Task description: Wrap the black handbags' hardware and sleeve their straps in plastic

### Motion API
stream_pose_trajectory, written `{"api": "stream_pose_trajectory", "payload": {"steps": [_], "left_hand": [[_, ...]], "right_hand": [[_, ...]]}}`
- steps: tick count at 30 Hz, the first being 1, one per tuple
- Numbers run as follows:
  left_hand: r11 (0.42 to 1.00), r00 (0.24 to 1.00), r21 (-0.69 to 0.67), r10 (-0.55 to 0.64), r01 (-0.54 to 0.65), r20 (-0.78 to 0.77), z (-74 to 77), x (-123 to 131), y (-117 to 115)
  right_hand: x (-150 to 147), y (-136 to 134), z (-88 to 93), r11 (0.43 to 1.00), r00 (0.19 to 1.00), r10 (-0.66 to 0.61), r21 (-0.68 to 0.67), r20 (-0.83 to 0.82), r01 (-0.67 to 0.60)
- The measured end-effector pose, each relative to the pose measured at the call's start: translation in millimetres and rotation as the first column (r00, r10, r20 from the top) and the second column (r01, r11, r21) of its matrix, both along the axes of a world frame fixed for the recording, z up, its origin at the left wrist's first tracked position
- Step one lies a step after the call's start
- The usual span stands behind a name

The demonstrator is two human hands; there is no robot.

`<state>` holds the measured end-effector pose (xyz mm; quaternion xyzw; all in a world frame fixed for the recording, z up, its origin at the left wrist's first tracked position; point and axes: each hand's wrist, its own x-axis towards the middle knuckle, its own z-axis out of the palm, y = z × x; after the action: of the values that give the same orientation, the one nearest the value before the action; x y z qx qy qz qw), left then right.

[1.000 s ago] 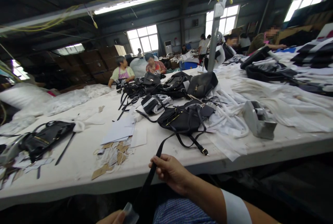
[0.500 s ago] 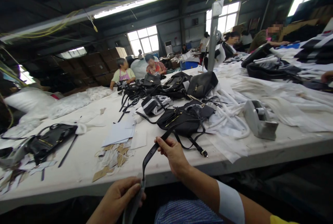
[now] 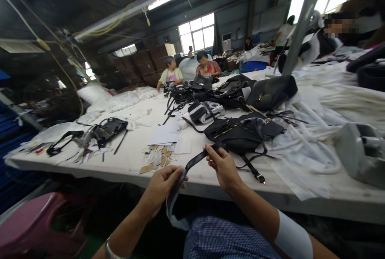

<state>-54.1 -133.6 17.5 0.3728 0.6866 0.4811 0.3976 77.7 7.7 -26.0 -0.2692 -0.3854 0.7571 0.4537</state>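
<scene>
I have the right hand (image 3: 221, 160) pinching a black strap (image 3: 196, 159) between thumb and fingers, out over the table's front edge. My left hand (image 3: 164, 185) is closed in a pinch on the same strap, lower and nearer my body, where a pale translucent film (image 3: 173, 207) hangs below its fingers and bends off toward my lap. Whether the strap runs on inside that film, I can't tell.

The relation I'd judge to matter most is the strap's line: its long axis slants from the left hand, low and near, up and away to the right hand, with a short bent span between them. Past the right hand it points at the black bag (image 3: 240, 131); I can't make out the join. The right hand is the nearer one to that bag, the left the nearer to the film.

Further out, a buckled strap (image 3: 252, 167) trails from the bag toward the front edge of the table (image 3: 126, 158). Left of the bag lie white sheets (image 3: 164, 134) and cardboard scraps (image 3: 166, 156); well to the right stands a grey tape dispenser (image 3: 353, 156).
</scene>
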Motion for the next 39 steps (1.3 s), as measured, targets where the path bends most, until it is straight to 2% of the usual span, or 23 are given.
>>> {"api": "stream_pose_trajectory", "payload": {"steps": [3,5,10,12,16,22,24,28,30,33,35,37,39], "left_hand": [[1.000,0.999,0.025,-0.015,0.014,0.042,-0.1,-1,-3],[0.999,1.000,0.028,-0.023,0.023,0.007,-2.5,-4,-4],[0.998,0.995,0.054,0.029,-0.023,-0.098,-5.0,-10,-3],[0.997,0.993,0.081,0.029,-0.020,-0.112,-3.3,-11,-3],[0.992,0.995,0.127,0.028,-0.017,-0.092,3.4,-12,-8],[0.991,0.999,0.134,-0.004,0.011,-0.048,20.8,-12,-6],[0.984,0.998,0.176,0.015,-0.003,-0.064,27.3,-12,1],[0.964,0.996,0.263,0.057,-0.036,-0.072,36.3,-15,17],[0.960,0.994,0.280,0.046,-0.017,-0.099,39.1,-19,23],[0.961,0.975,0.266,-0.012,0.072,-0.220,41.5,-27,30],[0.966,0.956,0.223,-0.059,0.127,-0.288,41.4,-31,35],[0.971,0.952,0.192,-0.080,0.141,-0.295,40.4,-33,43],[0.974,0.967,0.193,-0.073,0.123,-0.244,40.0,-32,53]], "right_hand": [[2,4,0.6,1.000,1.000,0.003,-0.007,-0.027,-0.003],[5,4,3.1,0.999,0.999,0.034,0.019,-0.033,-0.033],[12,-3,17.0,0.954,0.954,0.297,0.029,0.041,-0.298],[11,-3,21.8,0.932,0.933,0.350,0.061,0.086,-0.356],[4,6,28.6,0.922,0.951,0.238,0.263,0.196,-0.285],[-6,15,47.6,0.822,0.958,0.131,0.512,0.254,-0.248],[-10,11,53.6,0.792,0.955,0.161,0.545,0.248,-0.276],[-15,2,58.9,0.754,0.906,0.326,0.503,0.270,-0.421],[-16,6,59.7,0.790,0.900,0.363,0.433,0.241,-0.435],[-17,23,57.9,0.885,0.903,0.420,0.181,0.091,-0.430],[-20,32,52.4,0.924,0.925,0.381,0.039,-0.013,-0.380],[-25,32,42.9,0.956,0.956,0.292,0.022,-0.006,-0.292],[-30,25,31.9,0.967,0.968,0.234,0.085,0.090,-0.241]]}}
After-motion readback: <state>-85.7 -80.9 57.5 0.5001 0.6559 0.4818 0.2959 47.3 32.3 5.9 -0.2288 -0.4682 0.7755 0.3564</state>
